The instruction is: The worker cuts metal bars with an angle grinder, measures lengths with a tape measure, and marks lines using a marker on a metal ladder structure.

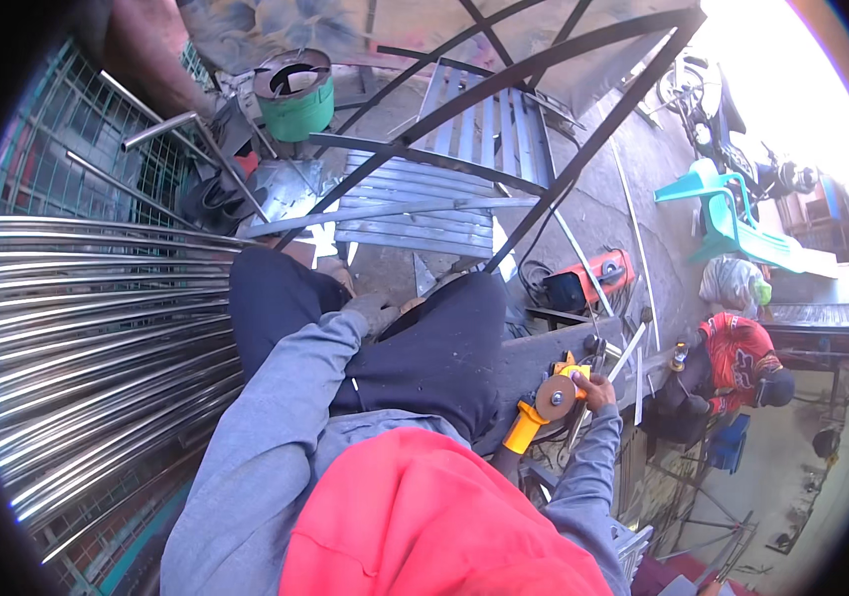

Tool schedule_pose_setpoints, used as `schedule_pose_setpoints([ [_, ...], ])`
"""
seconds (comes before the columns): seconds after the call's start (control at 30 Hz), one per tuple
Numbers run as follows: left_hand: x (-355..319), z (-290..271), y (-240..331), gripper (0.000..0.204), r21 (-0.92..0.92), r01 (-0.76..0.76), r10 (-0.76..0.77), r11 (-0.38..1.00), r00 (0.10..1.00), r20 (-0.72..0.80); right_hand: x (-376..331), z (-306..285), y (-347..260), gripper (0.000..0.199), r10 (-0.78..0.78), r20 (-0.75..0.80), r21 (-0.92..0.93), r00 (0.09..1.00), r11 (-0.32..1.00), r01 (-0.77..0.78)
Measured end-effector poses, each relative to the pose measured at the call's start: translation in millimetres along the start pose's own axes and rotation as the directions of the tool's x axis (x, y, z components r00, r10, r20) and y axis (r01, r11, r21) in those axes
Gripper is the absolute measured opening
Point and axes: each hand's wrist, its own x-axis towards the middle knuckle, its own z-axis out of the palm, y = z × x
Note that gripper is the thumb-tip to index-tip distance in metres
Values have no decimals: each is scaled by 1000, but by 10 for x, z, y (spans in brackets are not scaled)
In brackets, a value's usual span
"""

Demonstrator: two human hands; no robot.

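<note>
While the right hand (pixel 599 390) grips a grinder (pixel 550 401) in the lower right of the frame, the left hand (pixel 375 313) lies near the centre, its grip too hidden to tell. Tubes (pixel 107 333) fan across the left, a drum (pixel 303 111) stands at upper left, and a co-worker (pixel 737 360) is at far right.

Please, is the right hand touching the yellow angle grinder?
Touching. The head view shows the right hand closed on the edge of the yellow angle grinder, without visible gap.
</note>
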Motion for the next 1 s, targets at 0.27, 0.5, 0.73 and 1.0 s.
schedule_pose_setpoints([
  [0.27, -34, 50, 38, 49, -88, -92, 84, 992, 993, -88, -4, -392, 136, 70, -64, -309, 76, 949, 993, 92],
  [0.5, -634, -573, 1421, 41, -140, -587, 495, 797, 769, -405, -840, -314, -1057, 45, -469, -115, 516, 876, 725, 456],
  [0.73, -1091, -542, 2439, 44, -649, -632, 725, 423, 666, -176, -1584, 571, -2540, 59, -628, 387, 552, 675, 744, 376],
  [1.0, -1502, -1106, 1894, 56, -763, -233, 579, 603, 785, 218, -1708, 1520, -2713, 92, -717, 237, 608, 655, 636, 476],
])
